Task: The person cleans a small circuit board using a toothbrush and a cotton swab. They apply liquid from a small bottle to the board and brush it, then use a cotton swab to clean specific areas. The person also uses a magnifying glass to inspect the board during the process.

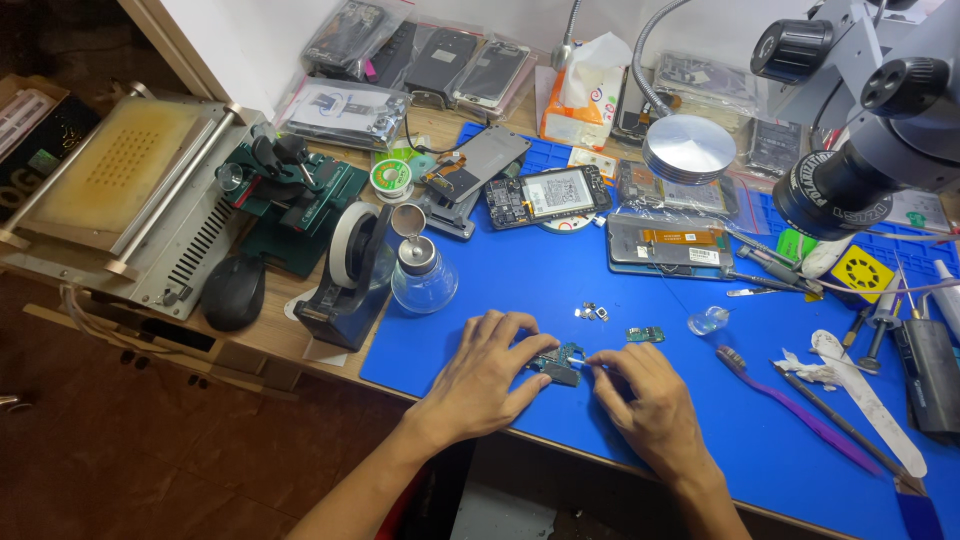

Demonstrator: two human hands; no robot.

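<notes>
A small dark phone circuit board (560, 366) lies on the blue work mat (560, 280) near the table's front edge. My left hand (485, 385) rests flat beside it, with fingertips pressing on its left end. My right hand (645, 400) pinches a thin pale tool or small part against the board's right end; what it is I cannot tell. Tiny metal parts (592, 313) and a small green board piece (645, 334) sit just beyond my fingers.
An opened phone (548, 195), a screen assembly (668, 245) and a glass solvent bottle (422, 275) lie farther back. A tape dispenser (350, 270), black mouse (233, 290) and heating plate machine (130, 200) stand left. Purple brush (790, 405), tweezers and microscope (850, 120) occupy the right.
</notes>
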